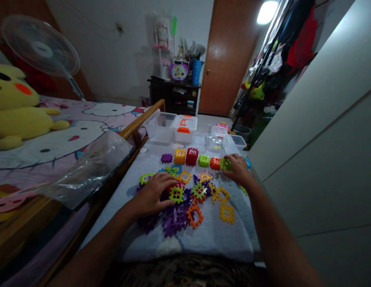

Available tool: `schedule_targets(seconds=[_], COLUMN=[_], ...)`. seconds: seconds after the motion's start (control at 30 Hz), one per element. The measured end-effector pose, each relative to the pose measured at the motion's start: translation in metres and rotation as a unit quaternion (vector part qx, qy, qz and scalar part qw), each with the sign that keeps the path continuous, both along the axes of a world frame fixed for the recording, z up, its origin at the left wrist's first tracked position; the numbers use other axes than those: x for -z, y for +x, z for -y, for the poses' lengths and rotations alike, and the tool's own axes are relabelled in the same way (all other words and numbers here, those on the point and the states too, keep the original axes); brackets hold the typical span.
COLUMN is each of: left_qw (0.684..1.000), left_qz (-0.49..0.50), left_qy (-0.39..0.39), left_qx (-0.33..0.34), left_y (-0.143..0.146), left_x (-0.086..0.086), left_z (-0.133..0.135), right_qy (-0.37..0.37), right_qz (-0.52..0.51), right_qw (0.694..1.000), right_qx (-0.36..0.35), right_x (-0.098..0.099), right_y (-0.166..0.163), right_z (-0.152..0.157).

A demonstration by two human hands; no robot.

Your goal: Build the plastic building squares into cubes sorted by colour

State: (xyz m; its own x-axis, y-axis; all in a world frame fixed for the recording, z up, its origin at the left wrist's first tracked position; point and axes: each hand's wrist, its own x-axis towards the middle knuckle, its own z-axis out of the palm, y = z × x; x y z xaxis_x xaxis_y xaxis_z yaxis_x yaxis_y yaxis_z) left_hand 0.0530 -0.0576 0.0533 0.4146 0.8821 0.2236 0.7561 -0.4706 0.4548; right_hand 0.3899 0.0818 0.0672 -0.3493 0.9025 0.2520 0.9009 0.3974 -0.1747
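My left hand (155, 191) is over a pile of toothed plastic building pieces, thumb and fingers around a lime green window piece (176, 194). Red shows under its fingertips, partly hidden. Farther right, my right hand (237, 169) has its fingers on a green piece (225, 164) at the right part of a row. Beside that piece stands an orange block (215, 163). Leftward in the row are a lime green block (204, 160), a red cube (192, 156), a yellow cube (180, 156) and a purple piece (166, 158).
Loose pieces lie nearer me: purple ones (170, 225), an orange frame (194, 216) and a yellow window piece (226, 213). Clear plastic boxes (161, 126) and an orange-latched lidded box (185, 129) line the far edge. A wooden bed rail (143, 116) runs left; a white cabinet (317, 159) stands right.
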Motion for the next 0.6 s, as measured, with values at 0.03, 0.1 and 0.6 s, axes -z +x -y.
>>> schedule_targets(seconds=[0.03, 0.1, 0.6], left_qw=[1.000, 1.000, 1.000], left_qz=[-0.004, -0.008, -0.013], left_qy=[-0.003, -0.010, -0.019], left_qx=[0.005, 0.007, 0.005], left_y=[0.002, 0.003, 0.007], left_x=[0.000, 0.001, 0.007], left_z=[0.001, 0.000, -0.003], right_qy=[-0.004, -0.028, -0.084], right_qz=[0.016, 0.048, 0.128], right_qw=[1.000, 0.998, 0.987], right_qx=[0.015, 0.040, 0.042], right_x=[-0.003, -0.008, -0.001], right_y=[0.006, 0.014, 0.022], right_z=[-0.009, -0.025, -0.053])
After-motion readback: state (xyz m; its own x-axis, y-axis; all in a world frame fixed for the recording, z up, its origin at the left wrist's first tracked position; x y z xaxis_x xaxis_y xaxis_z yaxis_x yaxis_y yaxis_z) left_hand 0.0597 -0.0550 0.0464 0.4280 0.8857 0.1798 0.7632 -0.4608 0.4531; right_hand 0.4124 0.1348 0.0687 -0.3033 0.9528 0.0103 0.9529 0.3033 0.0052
